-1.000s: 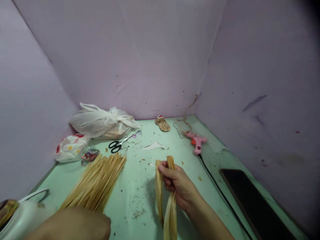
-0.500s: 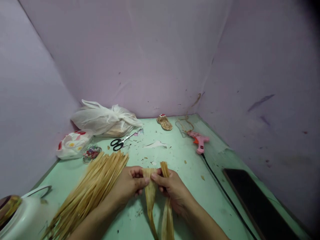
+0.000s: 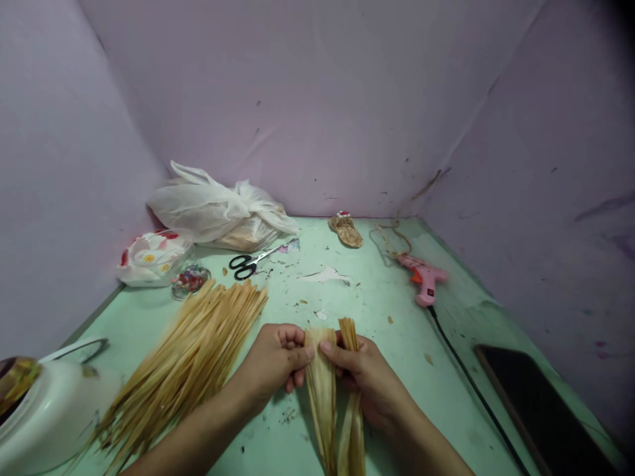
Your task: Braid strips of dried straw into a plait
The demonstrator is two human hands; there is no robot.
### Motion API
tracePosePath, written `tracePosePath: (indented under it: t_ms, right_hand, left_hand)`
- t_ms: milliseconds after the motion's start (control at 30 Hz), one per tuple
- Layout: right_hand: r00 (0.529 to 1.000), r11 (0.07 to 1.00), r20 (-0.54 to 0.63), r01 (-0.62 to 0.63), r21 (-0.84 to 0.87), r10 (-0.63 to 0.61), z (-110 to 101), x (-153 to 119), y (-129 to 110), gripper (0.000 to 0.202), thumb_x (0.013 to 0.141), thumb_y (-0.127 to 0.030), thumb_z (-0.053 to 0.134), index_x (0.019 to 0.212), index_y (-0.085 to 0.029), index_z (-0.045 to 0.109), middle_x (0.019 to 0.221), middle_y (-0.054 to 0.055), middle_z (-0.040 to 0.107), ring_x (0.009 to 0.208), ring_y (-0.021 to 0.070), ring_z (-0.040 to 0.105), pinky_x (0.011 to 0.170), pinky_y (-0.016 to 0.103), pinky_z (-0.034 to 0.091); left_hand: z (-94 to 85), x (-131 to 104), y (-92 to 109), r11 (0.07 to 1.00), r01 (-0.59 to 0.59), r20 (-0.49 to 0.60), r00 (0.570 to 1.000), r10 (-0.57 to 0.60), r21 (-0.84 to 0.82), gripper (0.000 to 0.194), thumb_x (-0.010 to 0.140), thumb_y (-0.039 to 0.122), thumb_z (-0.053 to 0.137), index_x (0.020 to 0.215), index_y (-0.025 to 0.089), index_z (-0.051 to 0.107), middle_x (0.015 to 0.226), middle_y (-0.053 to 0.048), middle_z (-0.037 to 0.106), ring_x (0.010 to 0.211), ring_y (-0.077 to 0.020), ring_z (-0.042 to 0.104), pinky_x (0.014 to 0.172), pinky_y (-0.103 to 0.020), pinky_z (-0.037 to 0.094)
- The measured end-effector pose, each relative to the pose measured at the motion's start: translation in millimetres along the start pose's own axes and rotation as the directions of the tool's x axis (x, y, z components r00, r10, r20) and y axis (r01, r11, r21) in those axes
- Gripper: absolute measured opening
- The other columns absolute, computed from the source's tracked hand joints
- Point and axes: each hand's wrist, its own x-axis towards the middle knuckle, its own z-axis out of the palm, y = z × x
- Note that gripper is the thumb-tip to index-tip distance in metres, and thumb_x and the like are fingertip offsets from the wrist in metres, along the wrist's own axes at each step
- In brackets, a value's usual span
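Note:
A pale tan strip of dried leaf [image 3: 321, 396] hangs between my two hands, its top end spread flat. My left hand [image 3: 280, 360] pinches the left edge of this end between thumb and fingers. The right edge is pinched by my right hand [image 3: 360, 370], thumb on the front. A second, folded dried leaf strip [image 3: 352, 436] is also tucked in my right hand, its end sticking up past the fingers. Beside my left forearm lies a large bundle of dried leaf strips [image 3: 198, 363] on the green table [image 3: 297, 271].
Scissors [image 3: 248, 263] lie behind the bundle. At the back left are a white plastic bag [image 3: 218, 208], a flowered pack [image 3: 153, 258] and a small dish of beads [image 3: 191, 281]. A small woven slipper [image 3: 346, 231], a pink glue gun [image 3: 424, 277], a dark phone [image 3: 540, 403] and a white container [image 3: 59, 410] also stand around.
The leaf strip's top end is now spread wider between my hands. The whole view has shifted, so the things on the table appear further right and slightly higher.

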Motion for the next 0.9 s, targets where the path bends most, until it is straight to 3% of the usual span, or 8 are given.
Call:
tracePosePath:
  t_ms: [133,233,333,400,500,700,833,900]
  right_hand:
    - [0.994,0.999,-0.107,0.01,-0.042,-0.015,-2.2,3.1,2.4,0.036,0.054,-0.039,0.074,0.057,-0.015,0.046,0.043,-0.007,0.038,0.039,0.004,0.031,0.039,0.019,0.017]
    - [0.987,0.998,-0.154,0.034,-0.057,-0.043,-4.0,4.1,4.1,0.037,0.057,-0.039,0.072,0.056,-0.016,0.043,0.043,-0.008,0.036,0.04,0.0038,0.029,0.04,0.02,0.015]
    - [0.991,0.998,-0.13,0.031,-0.057,-0.038,-4.0,3.0,5.2,0.036,0.06,-0.038,0.07,0.054,-0.016,0.042,0.043,-0.007,0.036,0.04,0.0043,0.029,0.041,0.021,0.015]
    - [0.994,0.997,-0.106,0.032,-0.067,-0.039,-3.3,1.7,5.8,0.036,0.06,-0.038,0.069,0.053,-0.017,0.042,0.043,-0.006,0.037,0.04,0.0052,0.031,0.041,0.021,0.017]
    - [0.993,0.992,-0.095,0.054,-0.115,-0.065,-2.2,0.2,6.1,0.037,0.061,-0.041,0.068,0.049,-0.017,0.042,0.044,-0.005,0.039,0.042,0.0068,0.034,0.043,0.022,0.022]
    - [0.97,0.914,-0.101,0.171,-0.368,-0.222,-1.2,0.1,4.9,0.029,0.06,-0.038,0.067,0.055,-0.015,0.049,0.051,-0.004,0.04,0.05,0.009,0.035,0.047,0.023,0.027]
    - [0.972,0.904,-0.069,0.18,-0.387,-0.223,1.0,-1.8,3.9,0.03,0.06,-0.039,0.067,0.056,-0.016,0.048,0.054,-0.003,0.039,0.052,0.0094,0.035,0.047,0.023,0.027]
    - [0.972,0.914,-0.088,0.171,-0.369,-0.218,2.4,-3.6,3.7,0.031,0.062,-0.039,0.065,0.053,-0.016,0.045,0.051,-0.005,0.035,0.049,0.0083,0.031,0.045,0.022,0.025]
  left_hand:
    - [0.5,-0.3,3.5,1.0,-0.023,-0.133,0.991,0.022,-0.003,0.019,0.059,0.017,0.056,0.077,0.014,0.054,0.053,0.002,0.057,0.032,-0.0065,0.042,0.03,-0.018,0.03]
    - [1.5,-4.4,3.0,0.964,-0.135,-0.284,0.938,0.199,0.229,0.015,0.064,0.018,0.057,0.079,0.015,0.056,0.055,0.004,0.054,0.038,-0.0071,0.043,0.036,-0.019,0.033]
    - [3.9,-10.1,0.8,0.793,-0.296,-0.19,0.871,0.452,0.532,0.01,0.07,0.019,0.055,0.072,0.015,0.063,0.061,-0.001,0.058,0.054,-0.0105,0.051,0.051,-0.022,0.04]
    - [5.5,-12.4,-0.9,0.69,-0.354,-0.127,0.83,0.543,0.632,0.014,0.073,0.017,0.053,0.073,0.015,0.066,0.071,-0.003,0.063,0.065,-0.0132,0.056,0.062,-0.024,0.042]
    - [5.8,-13.1,-2.0,0.652,-0.334,-0.122,0.826,0.55,0.68,0.017,0.075,0.018,0.051,0.073,0.016,0.068,0.069,-0.004,0.064,0.065,-0.0137,0.057,0.061,-0.024,0.042]
    - [4.2,-14.4,2.1,0.675,-0.274,-0.126,0.868,0.48,0.685,0.018,0.073,0.019,0.051,0.064,0.016,0.066,0.061,-0.002,0.062,0.057,-0.0123,0.054,0.054,-0.022,0.039]
    - [9.4,-18.3,2.8,0.669,-0.292,-0.106,0.867,0.487,0.684,0.02,0.07,0.018,0.048,0.059,0.015,0.065,0.057,-0.002,0.06,0.052,-0.0108,0.051,0.049,-0.021,0.036]
    - [13.0,-19.0,3.6,0.725,-0.28,-0.147,0.874,0.464,0.629,0.018,0.067,0.018,0.049,0.057,0.015,0.064,0.056,-0.002,0.059,0.051,-0.0109,0.05,0.048,-0.022,0.036]
